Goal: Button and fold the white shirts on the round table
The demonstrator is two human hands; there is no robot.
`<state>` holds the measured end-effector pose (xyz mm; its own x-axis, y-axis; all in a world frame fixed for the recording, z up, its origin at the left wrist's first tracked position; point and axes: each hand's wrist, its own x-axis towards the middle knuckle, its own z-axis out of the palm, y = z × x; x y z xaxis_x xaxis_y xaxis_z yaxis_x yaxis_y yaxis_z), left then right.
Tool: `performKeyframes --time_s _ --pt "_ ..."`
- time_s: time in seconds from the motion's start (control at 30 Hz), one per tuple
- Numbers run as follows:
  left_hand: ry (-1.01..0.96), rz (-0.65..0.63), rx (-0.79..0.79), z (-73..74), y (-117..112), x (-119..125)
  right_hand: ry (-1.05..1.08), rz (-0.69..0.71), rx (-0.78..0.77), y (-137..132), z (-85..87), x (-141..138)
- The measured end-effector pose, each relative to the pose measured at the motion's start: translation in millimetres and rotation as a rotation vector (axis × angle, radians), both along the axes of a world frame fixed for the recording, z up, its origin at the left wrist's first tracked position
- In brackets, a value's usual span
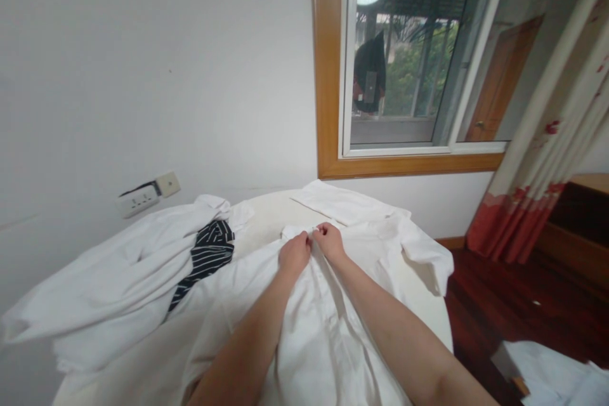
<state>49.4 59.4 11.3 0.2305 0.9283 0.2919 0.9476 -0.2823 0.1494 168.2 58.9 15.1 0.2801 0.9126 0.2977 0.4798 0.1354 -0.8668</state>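
Note:
A white shirt [333, 336] lies spread over a round pale table [266, 216] in front of me. My left hand [294, 254] and my right hand [328, 241] meet at the shirt's far edge, near the collar. Both hands are closed, pinching the white cloth between fingers and thumb, knuckles almost touching. Both forearms rest across the shirt. What sits exactly between the fingertips is too small to make out.
More white garments [118, 285] are piled at the left, with a black-and-white striped cloth [209, 257] among them. A folded white piece [342, 203] lies at the back. A wall socket [137, 201], a wood-framed window [328, 76], curtains [537, 171] and a dark wooden floor [504, 311] surround the table.

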Motion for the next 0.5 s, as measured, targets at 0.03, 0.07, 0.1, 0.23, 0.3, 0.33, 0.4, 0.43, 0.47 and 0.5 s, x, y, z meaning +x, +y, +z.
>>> performKeyframes --time_s 0.03,0.07,0.1,0.23,0.3,0.33,0.4,0.43,0.47,0.5 --pt "-0.013 0.012 0.005 -0.5 0.5 0.0 0.062 0.004 0.005 1.6 -2.0 -1.2" --pt "-0.023 0.023 0.004 -0.6 0.7 -0.1 0.105 0.014 -0.006 2.8 -4.8 -2.4" --pt "-0.030 0.029 0.001 -0.5 0.9 -0.2 0.131 0.030 -0.028 3.8 -8.1 -3.4" --pt "-0.074 0.035 -0.031 1.2 1.1 -2.7 0.124 0.103 -0.078 6.3 -21.1 -3.8" --pt "-0.127 0.042 -0.045 1.3 2.1 -4.9 0.093 0.114 -0.078 7.2 -24.0 -2.2" --pt "-0.161 0.044 -0.051 1.1 2.9 -6.1 0.077 0.114 -0.078 7.4 -24.4 -1.5" --pt "-0.233 0.050 -0.061 0.2 5.0 -8.2 0.046 0.106 -0.075 7.2 -24.0 -0.8" --pt "-0.266 0.053 -0.065 -0.3 6.1 -9.1 0.033 0.100 -0.068 6.7 -23.5 -0.9" --pt "-0.294 0.057 -0.069 -0.6 7.0 -9.9 0.019 0.096 -0.059 6.1 -23.1 -1.2" --pt "-0.317 0.060 -0.073 -0.8 7.6 -10.4 0.005 0.093 -0.047 5.5 -22.7 -1.7"
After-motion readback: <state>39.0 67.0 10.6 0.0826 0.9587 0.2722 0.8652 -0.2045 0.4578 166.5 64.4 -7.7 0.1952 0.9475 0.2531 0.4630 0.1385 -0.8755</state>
